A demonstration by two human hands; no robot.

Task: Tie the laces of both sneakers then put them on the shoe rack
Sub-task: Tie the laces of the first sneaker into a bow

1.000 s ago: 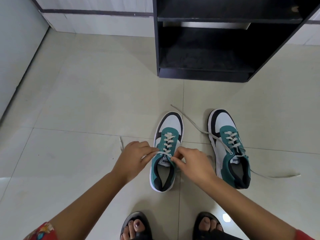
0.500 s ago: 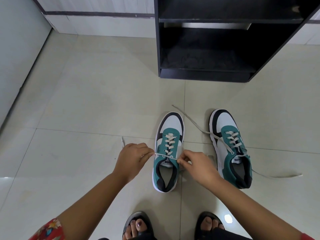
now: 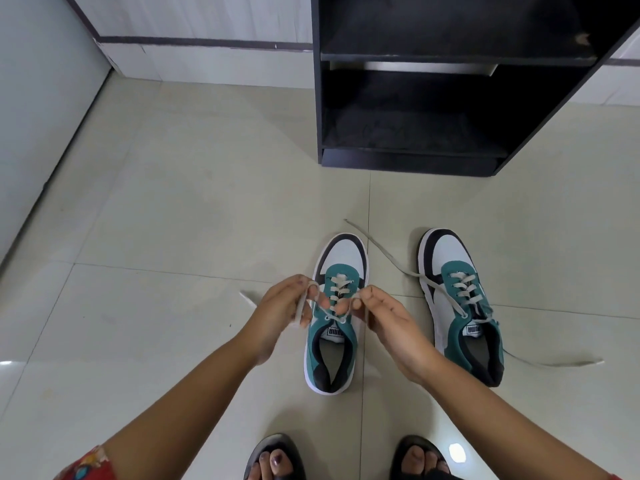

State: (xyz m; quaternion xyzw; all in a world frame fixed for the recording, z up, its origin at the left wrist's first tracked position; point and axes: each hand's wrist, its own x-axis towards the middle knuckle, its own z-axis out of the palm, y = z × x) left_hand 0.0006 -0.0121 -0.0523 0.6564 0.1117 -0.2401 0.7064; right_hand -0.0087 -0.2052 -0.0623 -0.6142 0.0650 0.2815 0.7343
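Two teal, white and black sneakers stand side by side on the tiled floor, toes pointing away from me. Above the left sneaker (image 3: pixel 331 344) my left hand (image 3: pixel 283 306) grips one end of its grey lace (image 3: pixel 331 317), which loops over my fingers. My right hand (image 3: pixel 384 315) pinches the other end just right of the tongue. The right sneaker (image 3: pixel 460 306) lies untouched, its loose lace (image 3: pixel 554 362) trailing over the floor on both sides. The black shoe rack (image 3: pixel 408 161) stands beyond the shoes, its shelves bare.
My feet in black sandals (image 3: pixel 273 459) stand at the bottom edge. A white wall (image 3: pixel 38 109) runs along the left, and a tiled skirting (image 3: pixel 207 60) lies behind. Cream floor tiles (image 3: pixel 173 220) stretch between shoes and rack.
Both hands have lifted and drawn the left sneaker's lace ends up and apart; the left hand now has the lace looped over its fingers. The sneakers have not moved.
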